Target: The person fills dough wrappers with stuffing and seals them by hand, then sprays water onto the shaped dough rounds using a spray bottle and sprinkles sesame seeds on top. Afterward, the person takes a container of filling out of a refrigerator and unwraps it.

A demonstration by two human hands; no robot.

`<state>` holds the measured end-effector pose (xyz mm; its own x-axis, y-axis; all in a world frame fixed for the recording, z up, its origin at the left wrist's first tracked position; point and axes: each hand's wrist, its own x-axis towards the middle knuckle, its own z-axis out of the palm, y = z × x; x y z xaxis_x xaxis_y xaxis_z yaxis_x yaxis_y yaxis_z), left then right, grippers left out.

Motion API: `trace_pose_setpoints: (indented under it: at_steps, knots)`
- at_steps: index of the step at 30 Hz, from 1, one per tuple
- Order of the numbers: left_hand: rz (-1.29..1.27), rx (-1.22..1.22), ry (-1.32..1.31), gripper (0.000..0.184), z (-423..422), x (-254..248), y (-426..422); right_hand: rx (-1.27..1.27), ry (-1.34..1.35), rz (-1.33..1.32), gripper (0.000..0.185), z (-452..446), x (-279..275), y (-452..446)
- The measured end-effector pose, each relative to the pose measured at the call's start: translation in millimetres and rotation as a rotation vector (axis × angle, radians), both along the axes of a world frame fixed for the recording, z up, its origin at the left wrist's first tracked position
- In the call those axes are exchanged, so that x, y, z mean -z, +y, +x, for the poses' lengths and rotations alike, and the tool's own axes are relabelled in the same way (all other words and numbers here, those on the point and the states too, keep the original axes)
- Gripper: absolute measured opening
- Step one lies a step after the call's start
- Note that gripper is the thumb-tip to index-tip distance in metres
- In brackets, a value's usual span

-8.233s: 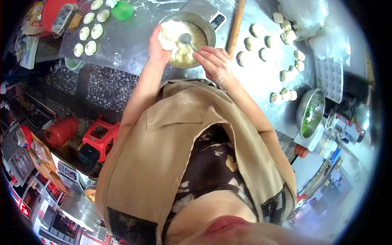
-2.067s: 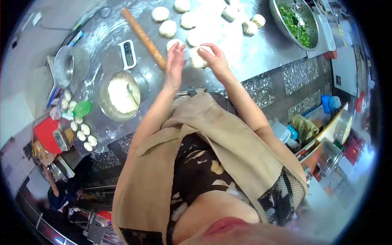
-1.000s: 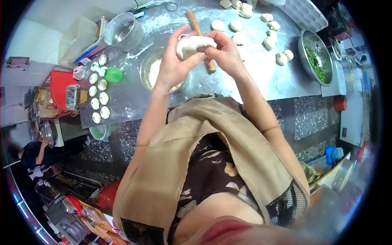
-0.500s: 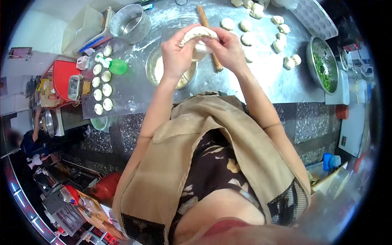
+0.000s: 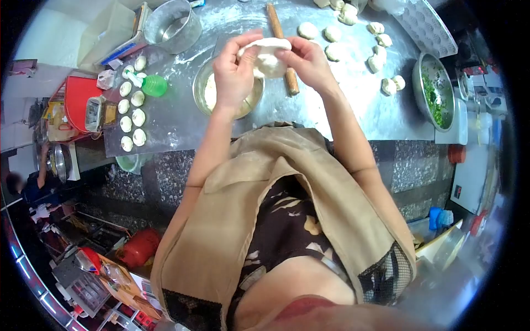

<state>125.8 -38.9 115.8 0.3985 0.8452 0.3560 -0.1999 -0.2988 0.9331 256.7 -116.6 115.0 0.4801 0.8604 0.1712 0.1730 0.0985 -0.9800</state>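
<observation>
Between my hands hangs a flattened piece of dough (image 5: 270, 62), pale and floppy. My left hand (image 5: 234, 71) grips its left edge, thumb in front. The right edge is pinched by the fingers of my right hand (image 5: 310, 63). Below and left of the dough, a metal bowl (image 5: 200, 102) holding something whitish stands on the steel table, partly hidden by my left hand. A wooden rolling pin (image 5: 274, 21) lies behind the dough, its middle covered from view.
Round dough pieces (image 5: 333, 52) lie to the right, near a steel bowl of chopped greens (image 5: 425, 105). Filled-looking buns (image 5: 139, 117) stand in two rows at left beside a green spray bottle (image 5: 154, 85). A metal pot (image 5: 174, 41) is at back left. A person (image 5: 38, 185) is far left.
The dough was folded up in a curve between my fingers; now it hangs wider and flatter, with its face toward me. The view has shifted slightly.
</observation>
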Motion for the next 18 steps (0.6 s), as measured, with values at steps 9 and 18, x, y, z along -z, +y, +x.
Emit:
trace_pose_setpoints:
  at_steps: [9,18]
  knots:
    - [-0.072,0.093,0.114,0.027,0.8,0.3,4.2,-0.05,-0.259,-0.092,0.028,11.0,12.8,1.6]
    - [-0.064,0.098,0.071,0.017,5.7,18.9,9.6,0.037,-0.082,-0.018,0.019,-0.9,22.4,4.4]
